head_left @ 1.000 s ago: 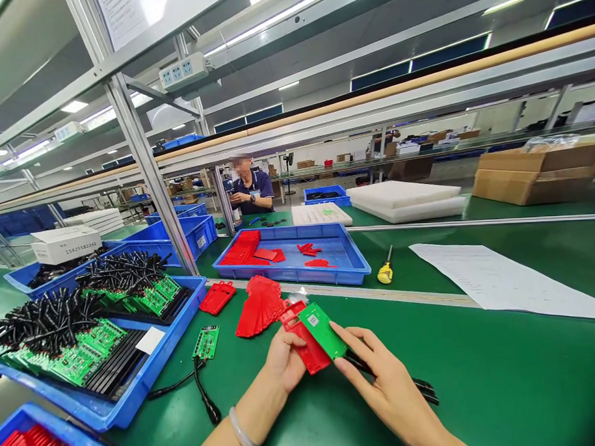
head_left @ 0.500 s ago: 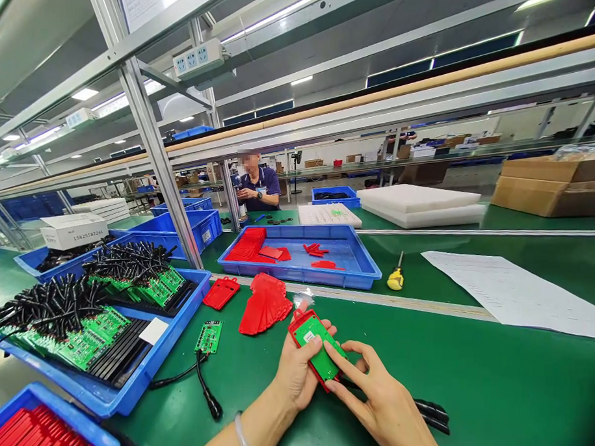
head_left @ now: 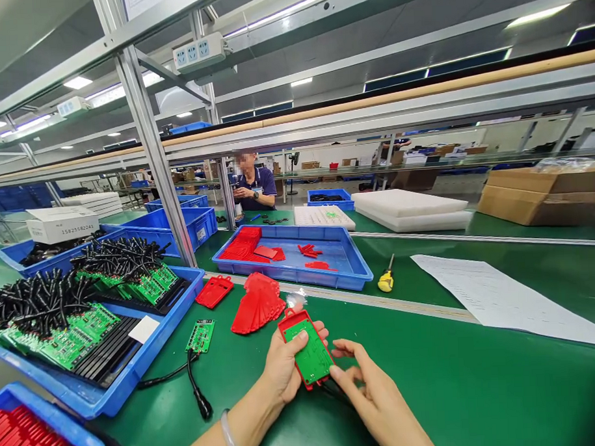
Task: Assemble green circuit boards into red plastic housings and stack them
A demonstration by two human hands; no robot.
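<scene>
My left hand (head_left: 283, 370) grips a red plastic case (head_left: 287, 326) with a green circuit board (head_left: 309, 354) lying inside it, thumb pressed on the board's top. My right hand (head_left: 374, 399) meets the case's lower right corner, index fingertip touching the board's edge, other fingers curled. A black cable runs from under the case beneath my right hand. Both hands hover just above the green table (head_left: 479, 386).
A stack of red cases (head_left: 256, 306) and a single one (head_left: 214, 291) lie ahead. A loose board with black cable (head_left: 200, 336) lies left. Blue trays hold boards (head_left: 77, 335) and red parts (head_left: 298, 252). A yellow screwdriver (head_left: 386, 280), paper sheet (head_left: 500, 294) and a seated person (head_left: 252, 182) are beyond.
The green board went from resting askew across the red case to lying seated inside it. My left thumb moved onto the board and my right hand slid down to the lower corner.
</scene>
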